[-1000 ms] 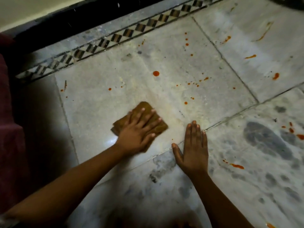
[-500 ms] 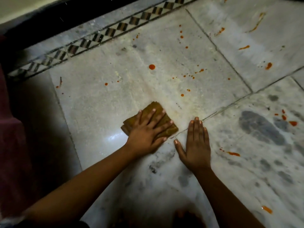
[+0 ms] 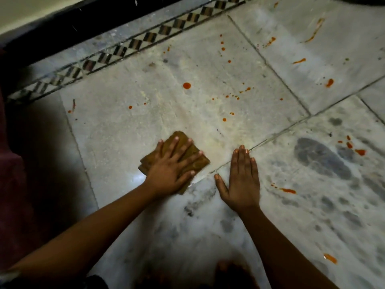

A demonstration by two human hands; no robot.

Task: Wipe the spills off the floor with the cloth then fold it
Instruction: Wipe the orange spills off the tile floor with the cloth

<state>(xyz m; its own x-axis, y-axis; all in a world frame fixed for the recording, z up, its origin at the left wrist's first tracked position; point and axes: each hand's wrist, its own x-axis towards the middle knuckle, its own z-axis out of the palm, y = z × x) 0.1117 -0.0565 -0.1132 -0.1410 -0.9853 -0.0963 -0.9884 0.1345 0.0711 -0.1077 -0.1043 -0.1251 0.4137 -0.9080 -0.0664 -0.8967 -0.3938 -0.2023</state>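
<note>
Left hand (image 3: 169, 168) presses spread fingers flat on the folded brown cloth (image 3: 183, 142) at frame centre; right hand (image 3: 241, 180) lies flat on the marble floor (image 3: 125, 132), fingers together

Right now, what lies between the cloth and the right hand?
In the head view, only bare marble floor crossed by a tile joint separates the cloth from the right hand; no red spots there.

Looks like a home interior, prob. a room edge: grey-veined marble floor (image 3: 208, 215) w/ big slabs, a black-and-white checker inlay border (image 3: 133, 43) running along its far side, dark skirting (image 3: 68, 32) and pale wall (image 3: 31, 11) just beyond the border.
</note>
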